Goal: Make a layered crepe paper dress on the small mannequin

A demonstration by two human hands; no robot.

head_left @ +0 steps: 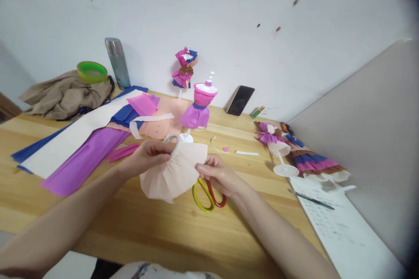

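Between my hands is a gathered, fan-like piece of pale pink crepe paper (172, 174), spread above the wooden table. My left hand (153, 154) pinches its upper left edge, right beside a roll of tape (173, 143); whether that hand also grips the roll is not clear. At the paper's right edge, my right hand (218, 172) is closed on it with thumb and fingers. Scissors with yellow and red handles (204, 198) lie beneath the right hand, their blades hidden. Behind stands a small dress form (199, 107) in a pink and purple paper dress with a blue waistband.
Crepe paper strips (78, 139) cover the table's left side. Farther back are a thermos (118, 65), a green tape roll (92, 72) on brown cloth (65, 96), and a phone (240, 100) leaning on the wall. Decorated forms (273, 139) and a written sheet (340, 218) lie right.
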